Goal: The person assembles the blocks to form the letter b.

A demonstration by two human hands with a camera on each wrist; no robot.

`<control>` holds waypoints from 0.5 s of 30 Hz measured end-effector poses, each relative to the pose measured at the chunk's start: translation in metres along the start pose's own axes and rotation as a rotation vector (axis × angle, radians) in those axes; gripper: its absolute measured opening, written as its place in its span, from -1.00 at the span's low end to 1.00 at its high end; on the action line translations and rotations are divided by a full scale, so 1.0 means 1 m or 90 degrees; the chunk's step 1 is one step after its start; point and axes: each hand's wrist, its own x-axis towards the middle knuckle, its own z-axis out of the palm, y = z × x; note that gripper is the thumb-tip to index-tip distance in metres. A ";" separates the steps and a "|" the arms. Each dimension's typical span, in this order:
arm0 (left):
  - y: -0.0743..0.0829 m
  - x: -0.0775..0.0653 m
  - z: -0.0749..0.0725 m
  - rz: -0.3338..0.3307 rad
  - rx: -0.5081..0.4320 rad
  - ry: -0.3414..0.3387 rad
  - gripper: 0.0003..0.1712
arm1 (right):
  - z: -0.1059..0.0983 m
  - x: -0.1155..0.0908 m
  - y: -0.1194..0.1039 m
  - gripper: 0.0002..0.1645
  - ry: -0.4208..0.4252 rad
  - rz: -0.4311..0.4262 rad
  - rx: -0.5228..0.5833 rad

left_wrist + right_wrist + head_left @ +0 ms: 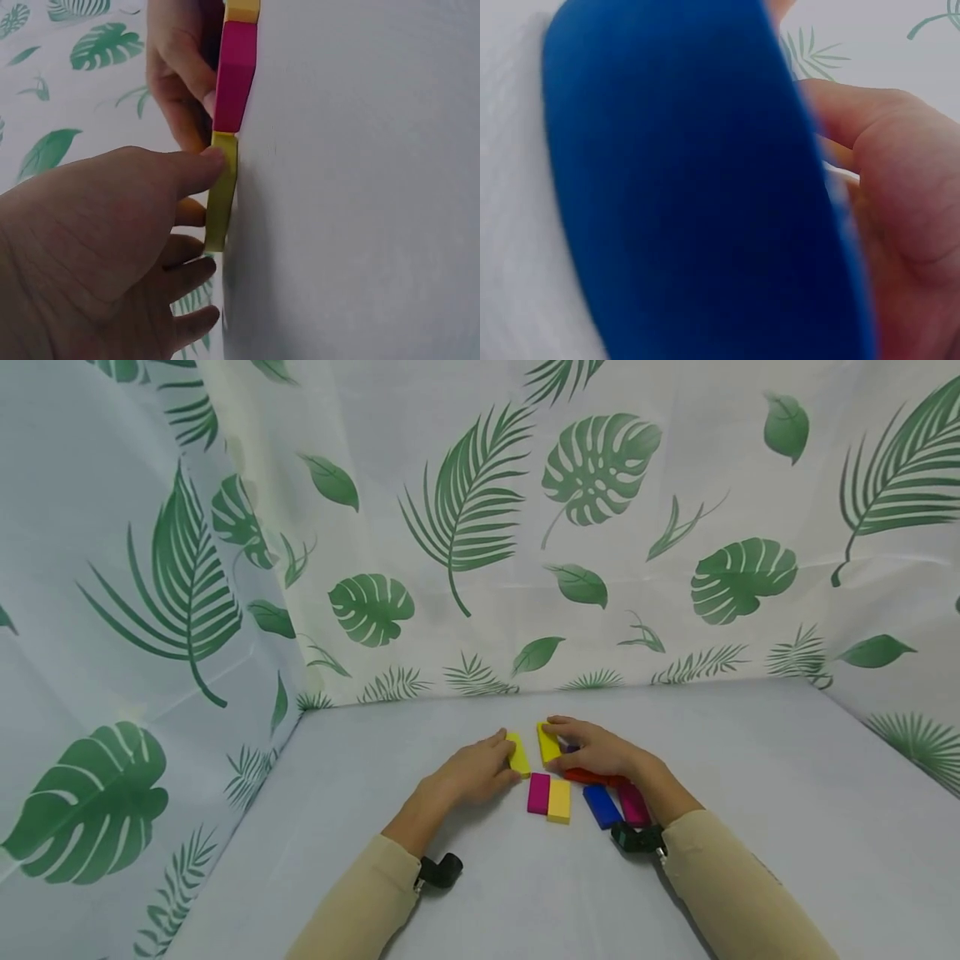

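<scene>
On the white table my left hand (pixel 474 770) pinches a yellow block (pixel 518 757) between thumb and fingers. The left wrist view shows its thumb on one end of this yellow block (pixel 220 195). To the right, my right hand (pixel 603 752) grips a second yellow block (pixel 548 745) by its ends. Just nearer to me, a magenta block (pixel 538 793) and a paler yellow block (pixel 558 802) lie side by side, touching. A blue block (pixel 697 180) fills much of the right wrist view and hides part of the right hand.
Under and beside the right hand lie a red block (pixel 592 777), a blue block (pixel 602 807), another magenta block (pixel 633 803) and a dark purple one (pixel 572 748), partly hidden. A leaf-printed curtain (pixel 510 543) stands behind the table (pixel 360 752) and along its sides.
</scene>
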 end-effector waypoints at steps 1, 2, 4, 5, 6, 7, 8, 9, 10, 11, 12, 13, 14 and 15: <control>-0.001 0.000 0.000 -0.001 -0.009 -0.002 -0.30 | 0.000 0.000 0.000 -0.05 0.005 -0.001 0.000; -0.003 -0.001 0.000 -0.003 -0.020 -0.006 -0.29 | 0.001 0.000 -0.001 -0.04 0.011 -0.002 0.000; -0.006 -0.003 0.000 -0.004 -0.042 -0.017 -0.27 | 0.001 0.000 -0.001 -0.03 0.024 -0.002 -0.002; -0.009 -0.005 0.000 -0.004 -0.049 -0.022 -0.26 | 0.002 0.000 -0.001 -0.03 0.030 -0.003 -0.006; -0.011 -0.006 0.000 -0.003 -0.054 -0.026 -0.26 | 0.002 0.000 -0.002 -0.03 0.036 -0.003 -0.009; -0.014 -0.008 0.000 0.000 -0.059 -0.028 -0.25 | 0.003 0.001 -0.002 -0.03 0.042 -0.004 -0.010; -0.016 -0.010 0.000 0.003 -0.064 -0.030 -0.25 | 0.003 0.001 -0.003 -0.03 0.049 -0.006 -0.013; -0.019 -0.013 0.000 0.008 -0.066 -0.031 -0.25 | 0.003 0.001 -0.004 -0.04 0.056 -0.011 -0.018; -0.021 -0.016 -0.001 0.014 -0.071 -0.032 -0.24 | 0.003 0.002 -0.005 -0.04 0.061 -0.016 -0.021; -0.024 -0.019 -0.001 0.021 -0.075 -0.033 -0.23 | 0.003 0.001 -0.007 -0.04 0.067 -0.024 -0.024; -0.026 -0.022 -0.001 0.027 -0.080 -0.033 -0.22 | 0.003 0.001 -0.009 -0.05 0.073 -0.031 -0.023; -0.029 -0.026 -0.001 0.034 -0.086 -0.033 -0.21 | 0.003 0.001 -0.011 -0.05 0.080 -0.040 -0.024; -0.031 -0.030 -0.001 0.040 -0.091 -0.034 -0.20 | 0.003 0.001 -0.013 -0.05 0.087 -0.050 -0.024; -0.034 -0.034 -0.001 0.046 -0.095 -0.034 -0.20 | 0.003 0.001 -0.015 -0.06 0.092 -0.061 -0.024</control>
